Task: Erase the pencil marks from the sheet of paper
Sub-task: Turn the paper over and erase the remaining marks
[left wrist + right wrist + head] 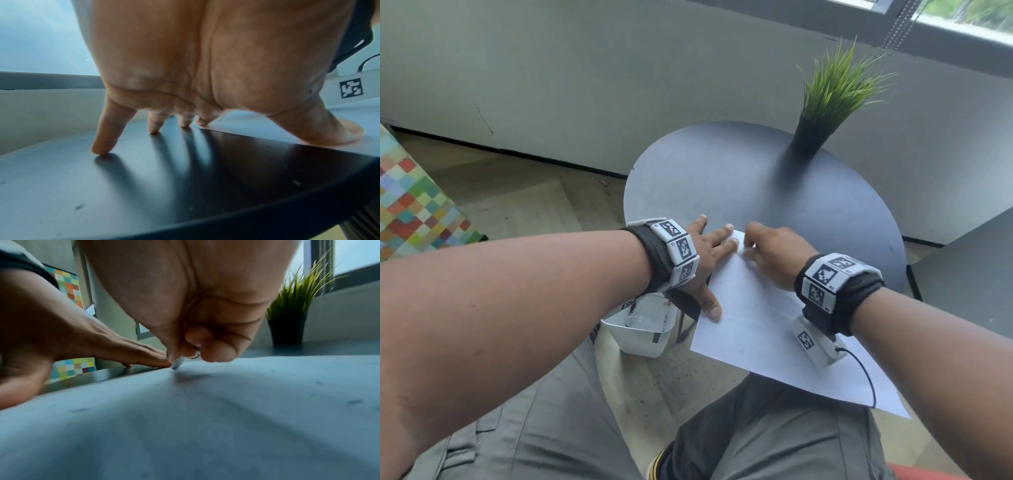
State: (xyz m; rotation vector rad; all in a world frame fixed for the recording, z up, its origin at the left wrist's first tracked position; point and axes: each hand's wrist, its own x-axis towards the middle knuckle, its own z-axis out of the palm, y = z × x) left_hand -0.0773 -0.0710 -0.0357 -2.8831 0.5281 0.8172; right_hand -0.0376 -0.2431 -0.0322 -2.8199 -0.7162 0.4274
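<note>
Holding the sheet of paper (767, 318) flat is our main concern, since we judge it thin, light and limp: it will slide on the smooth dark round table (756, 178) and buckle or tear under a hard rub. It lies at the near edge of the table, and its near corner hangs off the edge over our lap. Our left hand (705, 253) is spread flat, fingers straight; the thumb and inner fingertips press the paper's left edge while the outer fingertips rest on bare tabletop. The best hold, we think, is just this: pressing down close beside the spot being rubbed.

Our right hand (774, 253) is curled, thumb and fingers pinching a small pale eraser (178, 363) whose tip touches the paper at the far corner, just beside the left fingertips. In the right wrist view a faint grey smudge sits by the tip, and a few small dark specks are scattered on the sheet; whether they are marks or crumbs we cannot tell.

A potted grass plant (832, 99) stands at the far side of the table, well apart from the work. A white bin (643, 339) sits on the floor below the left wrist. Only the left fingertips crowd the eraser, so we judge short strokes safest.
</note>
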